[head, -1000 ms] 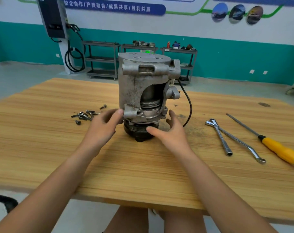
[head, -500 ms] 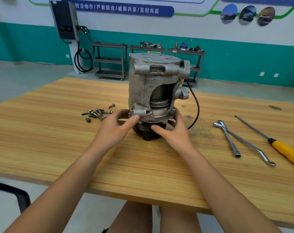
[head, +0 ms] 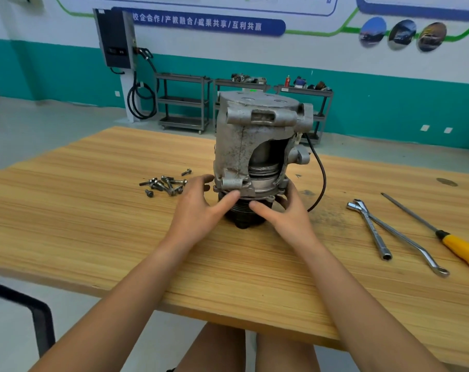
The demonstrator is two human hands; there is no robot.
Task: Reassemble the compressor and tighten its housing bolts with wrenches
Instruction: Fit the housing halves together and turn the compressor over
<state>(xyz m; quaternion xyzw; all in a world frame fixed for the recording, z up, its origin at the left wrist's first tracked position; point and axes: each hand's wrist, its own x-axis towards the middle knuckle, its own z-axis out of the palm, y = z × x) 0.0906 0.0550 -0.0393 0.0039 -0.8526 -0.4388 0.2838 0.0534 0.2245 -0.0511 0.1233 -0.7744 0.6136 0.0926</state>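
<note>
Steadying the compressor (head: 255, 146) at its lower seam. Head view: it stands upright on its dark pulley end, about mid-table (head: 93, 210). Your left hand (head: 198, 208) cups the left side of the base, thumb pressed against the bottom flange. Your right hand (head: 284, 216) wraps the right side, thumb on the dark pulley section. Both grips are closed round the unit, with no tool in either.

Progress, as a judgement: the housing sits stacked on the lower section, so the body looks seated or nearly so. Whether the seam is fully closed, I cannot tell. The bolts (head: 165, 183) lie in a loose heap left of the unit, just beyond your left hand, and none is visibly fitted. The socket wrench (head: 373, 232) and offset wrench (head: 405, 237) lie crossed well to the right, with the screwdriver (head: 459, 248) farther right. Remaining: align the holes, insert the bolts, tighten.
</note>
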